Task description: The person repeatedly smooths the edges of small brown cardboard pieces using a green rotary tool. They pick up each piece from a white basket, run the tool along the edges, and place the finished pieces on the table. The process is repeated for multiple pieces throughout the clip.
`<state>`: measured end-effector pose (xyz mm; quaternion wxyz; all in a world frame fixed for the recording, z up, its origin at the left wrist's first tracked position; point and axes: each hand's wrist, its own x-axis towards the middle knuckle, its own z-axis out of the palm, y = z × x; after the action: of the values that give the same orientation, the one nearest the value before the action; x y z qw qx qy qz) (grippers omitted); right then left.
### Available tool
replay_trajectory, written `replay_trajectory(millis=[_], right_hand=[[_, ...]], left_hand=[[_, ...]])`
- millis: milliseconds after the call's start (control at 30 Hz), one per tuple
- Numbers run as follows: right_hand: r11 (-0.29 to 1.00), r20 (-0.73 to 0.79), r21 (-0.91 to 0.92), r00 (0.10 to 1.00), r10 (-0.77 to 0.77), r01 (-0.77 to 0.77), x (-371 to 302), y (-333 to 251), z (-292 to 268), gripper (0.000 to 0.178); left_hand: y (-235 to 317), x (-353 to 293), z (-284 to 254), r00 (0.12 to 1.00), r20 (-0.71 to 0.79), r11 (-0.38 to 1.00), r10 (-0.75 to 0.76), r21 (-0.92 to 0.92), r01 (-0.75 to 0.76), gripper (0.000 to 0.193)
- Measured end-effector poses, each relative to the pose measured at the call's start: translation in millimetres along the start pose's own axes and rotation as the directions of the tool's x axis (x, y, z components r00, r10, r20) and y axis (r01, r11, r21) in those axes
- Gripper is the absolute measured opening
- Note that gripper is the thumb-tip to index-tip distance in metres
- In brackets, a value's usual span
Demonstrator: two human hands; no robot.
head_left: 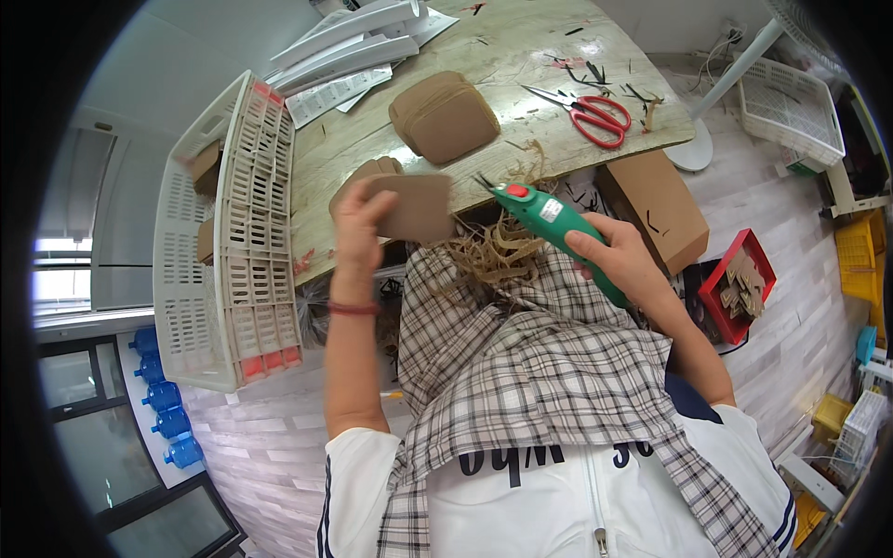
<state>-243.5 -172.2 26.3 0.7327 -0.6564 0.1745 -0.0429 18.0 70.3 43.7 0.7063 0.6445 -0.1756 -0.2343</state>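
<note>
In the head view, looking down, you sit at a pale, worn wooden tabletop point(521, 56) with a grey-and-white plaid cloth point(539, 372) over your lap.

Your left hand point(359, 221) has its grip pinching a flat brown piece with rounded corners point(417, 209), card or leather, I cannot tell which. Your right hand point(619, 255) has its grip wrapped round the body of a green handheld power tool with a red button point(535, 219).

The likeliest trouble, as I judge it, is a nick in the piece or in your fingers: the tool's thin dark tips point(483, 181) point toward the piece, with a gap between, and the piece is blurred, so a poor angle or a loose pinch could send the cut astray. The curly tan strips point(498, 249) heaped on your lap, near the piece's lower right, might snag the tips; plaid cloth lies close below too.

The piece sits at your left grip's right side, held by its left end, the rest reaching out free toward the tool, in front of the tabletop's near edge. Behind it lies a small pile of similar brown pieces point(366, 170); farther back is a taller brown stack point(446, 116), with red-handled metal scissors point(600, 121) to its right.
</note>
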Motion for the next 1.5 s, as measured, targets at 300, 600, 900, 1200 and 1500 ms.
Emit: replay_trajectory(millis=[300,600,900,1200,1500], right_hand=[[1.0,-0.105,-0.007,0.994,0.007,-0.008,-7.8,23.4,-16.5,0.036],[0.997,-0.153,-0.083,0.988,-0.007,-0.006,-14.5,31.3,-18.6,0.037],[0.999,-0.167,-0.034,0.986,0.003,-0.009,-8.8,35.2,-19.0,0.037],[0.999,-0.284,-0.023,0.958,-0.029,0.023,-12.4,17.2,-8.8,0.032],[0.998,-0.338,0.037,0.94,-0.039,0.055,-16.6,6.3,-4.8,0.034]], left_hand=[[-16.8,49.5,-31.0,0.744,0.173,-0.146,0.646,0.984,-0.102,0.071],[-31.6,76.2,59.0,0.742,0.351,-0.217,0.571,0.936,-0.276,0.056],[-56.0,51.0,72.9,0.867,-0.025,0.649,0.498,0.673,-0.354,0.032],[-69.9,28.6,137.8,0.992,-0.12,0.727,0.023,-0.68,-0.1,0.033],[-67.0,32.6,168.3,0.995,-0.099,0.579,-0.033,-0.813,-0.062,0.033]])
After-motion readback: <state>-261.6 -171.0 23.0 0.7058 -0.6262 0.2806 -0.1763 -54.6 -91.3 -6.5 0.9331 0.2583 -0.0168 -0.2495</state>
